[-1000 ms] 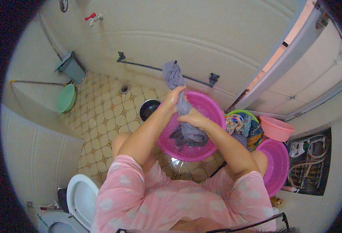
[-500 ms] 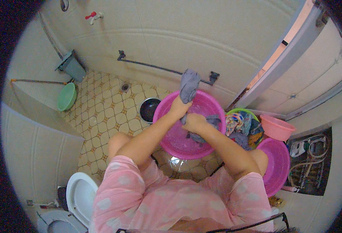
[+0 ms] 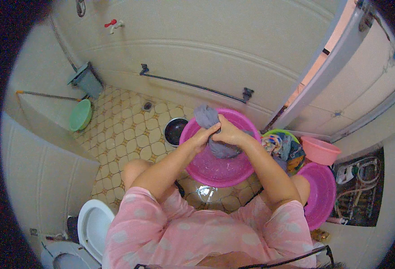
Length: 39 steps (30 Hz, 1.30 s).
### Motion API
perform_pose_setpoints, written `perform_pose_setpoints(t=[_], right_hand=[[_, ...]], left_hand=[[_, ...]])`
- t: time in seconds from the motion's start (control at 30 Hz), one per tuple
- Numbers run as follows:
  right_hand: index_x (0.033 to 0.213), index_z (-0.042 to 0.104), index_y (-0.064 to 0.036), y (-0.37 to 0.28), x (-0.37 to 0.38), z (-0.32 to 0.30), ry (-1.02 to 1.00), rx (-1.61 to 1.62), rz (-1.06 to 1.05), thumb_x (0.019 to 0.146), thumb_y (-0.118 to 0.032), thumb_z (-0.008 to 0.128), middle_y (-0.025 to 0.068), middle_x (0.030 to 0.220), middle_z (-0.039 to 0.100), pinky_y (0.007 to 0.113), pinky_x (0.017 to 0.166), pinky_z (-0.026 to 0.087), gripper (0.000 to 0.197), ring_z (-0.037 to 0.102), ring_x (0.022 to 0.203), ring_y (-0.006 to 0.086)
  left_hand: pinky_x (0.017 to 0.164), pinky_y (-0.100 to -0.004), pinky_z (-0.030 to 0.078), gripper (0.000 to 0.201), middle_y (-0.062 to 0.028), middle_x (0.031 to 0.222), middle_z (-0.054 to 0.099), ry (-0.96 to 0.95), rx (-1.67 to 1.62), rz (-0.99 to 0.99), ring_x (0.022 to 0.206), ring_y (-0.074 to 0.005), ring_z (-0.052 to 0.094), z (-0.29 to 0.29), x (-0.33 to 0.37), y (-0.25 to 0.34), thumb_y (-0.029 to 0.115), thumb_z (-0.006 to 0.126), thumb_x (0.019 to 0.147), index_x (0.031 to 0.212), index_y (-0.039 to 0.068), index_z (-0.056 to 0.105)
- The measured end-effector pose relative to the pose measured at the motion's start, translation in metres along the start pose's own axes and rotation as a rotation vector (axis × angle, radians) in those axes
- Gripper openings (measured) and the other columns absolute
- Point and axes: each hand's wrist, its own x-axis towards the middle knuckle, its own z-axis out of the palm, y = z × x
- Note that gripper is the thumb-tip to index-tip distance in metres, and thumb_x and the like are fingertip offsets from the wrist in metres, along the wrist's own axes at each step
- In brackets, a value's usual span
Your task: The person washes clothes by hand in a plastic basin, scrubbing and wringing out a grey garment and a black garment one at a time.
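We note pale wall [image 3: 197, 56] at twelve o'clock, patterned tile floor [image 3: 128, 127] at nine, doorway [image 3: 328, 67] at two, toilet [image 3: 85, 228] near eight.

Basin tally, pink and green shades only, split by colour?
Magenta: 2 (central basin, right-side basin)
Salmon pink: 1 (salmon-pink basin)
Lime green: 1 (lime-green basin, holding clothes)
Mint green: 1 (mint-green basin)
Total: 5

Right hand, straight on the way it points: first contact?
Likely the upper bunch of the grey cloth, which the right hand itself grips; exact depth is unclear from this one view.
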Motion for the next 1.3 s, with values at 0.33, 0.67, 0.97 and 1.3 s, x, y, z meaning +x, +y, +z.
perform_pose_setpoints(t=[0.33, 0.67, 0.97, 1.3], right_hand=[[0.103, 0.054, 0.0001, 0.033, 0.006, -0.052, 0.131, -0.301, -0.188, 0.082, -0.039, 0.047, 0.0138, 0.113, 0.049, 0.044, 0.098, 0.022, 0.045, 0.042, 0.111, 0.0248], [0.108, 0.052, -0.0027, 0.077, 0.015, -0.020, 0.011, 0.591, 0.068, 0.088, -0.050, 0.028, 0.0101, 0.109, 0.053, 0.031, 0.088, 0.037, 0.057, 0.049, 0.100, 0.0203], [0.123, 0.036, -0.0048, 0.044, -0.014, 0.001, -0.075, 1.007, 0.467, 0.080, -0.056, 0.042, 0.0121, 0.118, 0.048, 0.038, 0.088, 0.040, 0.068, 0.050, 0.103, 0.0247], [0.106, 0.048, -0.0003, 0.041, -0.004, 0.015, 0.028, 0.584, 0.274, 0.064, -0.012, 0.065, 0.0094, 0.089, 0.057, 0.033, 0.073, 0.045, 0.046, 0.056, 0.081, 0.0214]], left_hand=[[0.074, -0.0329, 0.045, 0.034, -0.0079, 0.092, 0.058, 0.000, -0.025, 0.169, 0.083, -0.0191, 0.056, 0.018, 0.000, 0.022, 0.016, 0.061, 0.074, 0.103, 0.003, 0.050], [0.068, -0.0343, 0.044, 0.017, -0.0034, 0.066, 0.052, 0.069, -0.300, 0.036, 0.069, -0.0192, 0.053, 0.018, 0.014, 0.050, 0.024, 0.057, 0.071, 0.073, 0.008, 0.050], [0.063, -0.0328, 0.044, 0.017, -0.0044, 0.064, 0.052, 0.090, -0.335, 0.357, 0.061, -0.0184, 0.052, 0.013, 0.066, 0.032, 0.023, 0.052, 0.076, 0.069, 0.007, 0.049], [0.053, -0.0333, 0.044, 0.020, -0.0063, 0.062, 0.056, 0.303, 0.123, 0.262, 0.055, -0.0206, 0.055, 0.014, 0.056, 0.030, 0.024, 0.055, 0.072, 0.069, 0.004, 0.057]])
